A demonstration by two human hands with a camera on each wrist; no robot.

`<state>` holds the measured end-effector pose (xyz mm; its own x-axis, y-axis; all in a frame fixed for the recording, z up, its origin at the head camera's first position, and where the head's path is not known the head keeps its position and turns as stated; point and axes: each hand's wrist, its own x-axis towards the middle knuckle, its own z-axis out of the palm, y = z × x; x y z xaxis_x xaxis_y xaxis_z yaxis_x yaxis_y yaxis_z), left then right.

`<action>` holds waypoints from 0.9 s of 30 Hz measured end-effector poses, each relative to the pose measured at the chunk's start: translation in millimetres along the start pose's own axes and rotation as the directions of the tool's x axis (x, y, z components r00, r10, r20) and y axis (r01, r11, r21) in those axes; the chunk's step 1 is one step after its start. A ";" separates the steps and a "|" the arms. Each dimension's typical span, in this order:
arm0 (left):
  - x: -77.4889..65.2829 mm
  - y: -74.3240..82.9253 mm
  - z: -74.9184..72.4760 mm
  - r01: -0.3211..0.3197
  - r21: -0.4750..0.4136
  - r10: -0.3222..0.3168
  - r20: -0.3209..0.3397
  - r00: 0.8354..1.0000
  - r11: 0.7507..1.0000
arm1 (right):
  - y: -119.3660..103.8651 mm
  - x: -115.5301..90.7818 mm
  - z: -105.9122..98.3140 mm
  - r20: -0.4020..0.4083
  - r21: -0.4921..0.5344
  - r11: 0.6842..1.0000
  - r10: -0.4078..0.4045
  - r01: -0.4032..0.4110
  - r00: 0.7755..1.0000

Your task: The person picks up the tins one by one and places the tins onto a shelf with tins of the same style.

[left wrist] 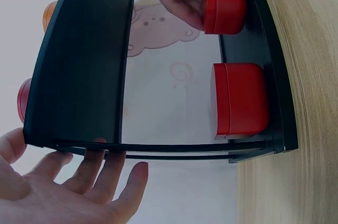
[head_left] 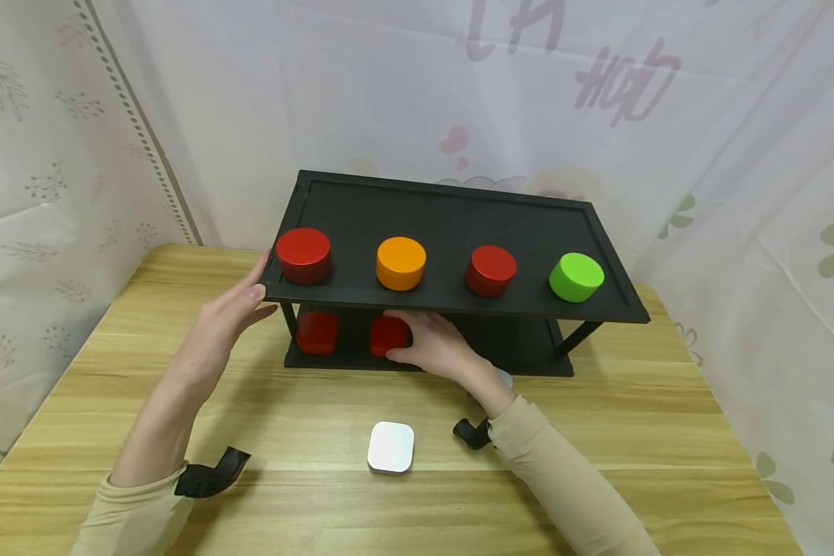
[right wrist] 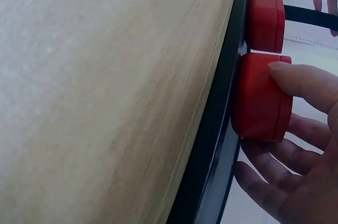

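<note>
A black two-tier rack [head_left: 445, 208] stands at the back of the table. On its lower tier, my right hand [head_left: 434, 344] grips a red rounded-square tin [head_left: 388, 337], thumb on the near side and fingers round the far side. That tin [right wrist: 261, 97] has a lid seam and sits low against the tier in the right wrist view. To its left is a second red square tin [left wrist: 245, 100]. My left hand [head_left: 215, 320] is at the rack's left end, thumb against the upper front corner. Its other fingers [left wrist: 111, 176] lie fairly straight along the end rail.
Along the upper tier's front stand a red round tin [head_left: 304, 256], an orange one [head_left: 400, 264], another red one [head_left: 490, 270] and a green one [head_left: 576, 277]. A white square tin [head_left: 391, 447] lies on the wooden table [head_left: 306, 494]. Another pale object [head_left: 505, 378] shows partly behind my right forearm.
</note>
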<state>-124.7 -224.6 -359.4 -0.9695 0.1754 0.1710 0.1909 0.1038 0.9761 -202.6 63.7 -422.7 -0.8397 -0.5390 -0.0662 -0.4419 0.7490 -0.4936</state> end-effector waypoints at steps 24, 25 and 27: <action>2.1 -1.0 1.4 -0.034 -0.075 0.035 0.000 0.999 0.997 | -1.6 -2.7 0.1 0.010 0.001 1.000 0.012 -0.012 1.000; 2.2 -1.0 1.3 -0.032 -0.079 0.033 -0.001 0.999 0.996 | -1.6 -2.8 0.0 0.012 0.001 1.000 0.012 -0.012 1.000; 2.2 -0.9 1.2 -0.029 -0.089 0.029 -0.004 1.000 0.996 | -1.1 -2.6 -0.1 0.012 0.001 1.000 0.010 -0.010 1.000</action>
<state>-126.8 -223.1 -360.1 -0.9642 0.1747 0.1995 0.2046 0.0115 0.9788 -199.9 64.4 -421.9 -0.8401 -0.5362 -0.0817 -0.4330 0.7538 -0.4942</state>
